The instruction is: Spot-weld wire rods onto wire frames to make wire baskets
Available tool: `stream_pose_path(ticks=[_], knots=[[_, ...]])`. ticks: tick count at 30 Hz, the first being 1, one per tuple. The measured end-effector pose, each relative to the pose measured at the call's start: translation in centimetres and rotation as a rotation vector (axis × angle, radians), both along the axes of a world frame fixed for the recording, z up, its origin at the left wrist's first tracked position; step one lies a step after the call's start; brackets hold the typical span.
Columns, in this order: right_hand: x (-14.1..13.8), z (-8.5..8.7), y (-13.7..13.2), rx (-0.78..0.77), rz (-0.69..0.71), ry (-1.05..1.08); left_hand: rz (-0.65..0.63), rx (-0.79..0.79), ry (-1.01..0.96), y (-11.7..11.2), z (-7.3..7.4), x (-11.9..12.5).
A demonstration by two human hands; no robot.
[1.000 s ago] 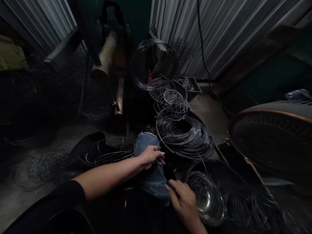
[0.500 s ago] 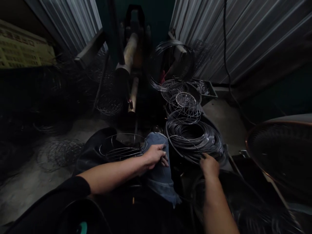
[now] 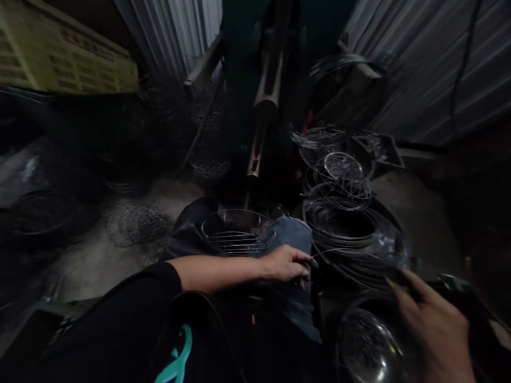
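Observation:
My left hand (image 3: 288, 264) is closed in a pinch over the blue denim cloth (image 3: 293, 231) on my lap. A thin metal wire (image 3: 331, 250) runs from its fingertips toward the large wire coil (image 3: 347, 234) on the right. At the near right edge of that coil is my right hand (image 3: 437, 319), smeared by motion, so whether its fingers hold anything is unclear. A round wire rack (image 3: 239, 234) with parallel bars rests on my lap, left of the denim and beyond my left forearm.
Behind the coil stand a basket of small metal pieces (image 3: 343, 166) and upright wire hoops (image 3: 347, 64). A shiny round bowl (image 3: 367, 346) sits below my right hand. Ahead, a machine arm (image 3: 269, 85) points toward me. Tangled wire (image 3: 139, 223) and a yellow crate (image 3: 80, 58) are left.
The view has swung left, shifting the scene rightward. My right hand has moved right and nearer to me, away from the coil's front. My left hand keeps its pinch beside the coil.

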State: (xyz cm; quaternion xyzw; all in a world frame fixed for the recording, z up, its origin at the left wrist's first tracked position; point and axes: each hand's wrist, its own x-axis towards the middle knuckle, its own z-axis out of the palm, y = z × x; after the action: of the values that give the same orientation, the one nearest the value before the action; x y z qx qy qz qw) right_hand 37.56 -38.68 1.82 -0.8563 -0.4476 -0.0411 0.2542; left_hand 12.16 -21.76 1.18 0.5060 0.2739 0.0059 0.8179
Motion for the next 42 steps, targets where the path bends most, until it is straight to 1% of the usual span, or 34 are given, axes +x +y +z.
stream_pose_path(ticks=[1, 3, 4, 5, 6, 8, 9, 10, 11, 12, 14, 17, 19, 22, 24, 26, 29, 31, 33, 35, 37, 39, 42], knots=[[-1.2, 0.9, 2.2, 0.079, 0.026, -0.026, 0.043, 0.054, -0.007, 0.7, 0.4, -1.2], [-4.1, 3.0, 6.6, 0.197, 0.216, 0.000, 0.145, 0.169, -0.005, 1.8, 1.2, -4.2], [-5.7, 4.0, 8.7, 0.236, 0.335, 0.014, 0.198, 0.251, -0.002, 2.3, 1.6, -5.9], [-7.3, 4.9, 10.6, 0.243, 0.451, 0.005, 0.255, 0.366, -0.002, 2.6, 1.9, -7.6], [-8.9, 5.7, 12.4, 0.259, 0.542, -0.033, 0.317, 0.517, 0.000, 2.8, 2.1, -9.4], [-12.0, 6.7, 15.6, 0.252, 0.695, -0.165, 0.448, 0.881, 0.058, 2.9, 2.1, -12.6], [-13.4, 6.9, 17.0, 0.243, 0.750, -0.233, 0.509, 1.045, 0.134, 2.9, 1.9, -14.0], [-14.8, 7.0, 18.3, 0.220, 0.792, -0.285, 0.558, 1.164, 0.243, 3.0, 1.6, -15.2], [-16.0, 7.0, 19.6, 0.189, 0.827, -0.313, 0.582, 1.228, 0.370, 3.1, 1.2, -16.2], [-17.2, 6.9, 20.7, 0.152, 0.855, -0.312, 0.575, 1.241, 0.492, 3.3, 0.7, -17.0], [-19.2, 6.6, 22.6, 0.062, 0.895, -0.241, 0.497, 1.172, 0.656, 4.1, -0.4, -18.0], [-21.4, 6.0, 24.6, -0.067, 0.933, -0.129, 0.392, 1.053, 0.711, 5.5, -1.9, -18.9], [-22.3, 5.9, 25.4, -0.136, 0.949, -0.106, 0.380, 1.034, 0.699, 6.3, -2.6, -19.1], [-22.9, 6.3, 26.1, -0.187, 0.947, -0.077, 0.371, 1.056, 0.654, 7.0, -2.8, -19.2], [-22.8, 7.0, 26.4, -0.172, 0.941, -0.009, 0.359, 1.091, 0.600, 7.6, -2.5, -19.1], [-22.4, 8.2, 26.6, -0.108, 0.932, 0.084, 0.349, 1.164, 0.533, 8.6, -1.7, -18.9], [-21.3, 9.8, 26.6, 0.040, 0.890, 0.200, 0.331, 1.349, 0.424, 11.0, 0.1, -18.6], [-20.3, 10.2, 26.4, 0.114, 0.849, 0.283, 0.321, 1.477, 0.364, 12.8, 1.3, -18.3], [-19.2, 9.5, 26.1, 0.141, 0.819, 0.349, 0.323, 1.567, 0.327, 14.3, 2.2, -17.9], [-18.1, 8.1, 26.0, 0.144, 0.798, 0.360, 0.331, 1.616, 0.308, 15.3, 2.8, -17.4], [-17.2, 6.5, 25.8, 0.147, 0.763, 0.322, 0.331, 1.640, 0.297, 15.8, 2.9, -16.9], [-16.4, 5.2, 25.6, 0.151, 0.716, 0.316, 0.319, 1.661, 0.284, 16.0, 2.8, -16.4], [-15.6, 4.3, 25.3, 0.169, 0.670, 0.447, 0.300, 1.697, 0.258, 15.9, 2.5, -15.7]])
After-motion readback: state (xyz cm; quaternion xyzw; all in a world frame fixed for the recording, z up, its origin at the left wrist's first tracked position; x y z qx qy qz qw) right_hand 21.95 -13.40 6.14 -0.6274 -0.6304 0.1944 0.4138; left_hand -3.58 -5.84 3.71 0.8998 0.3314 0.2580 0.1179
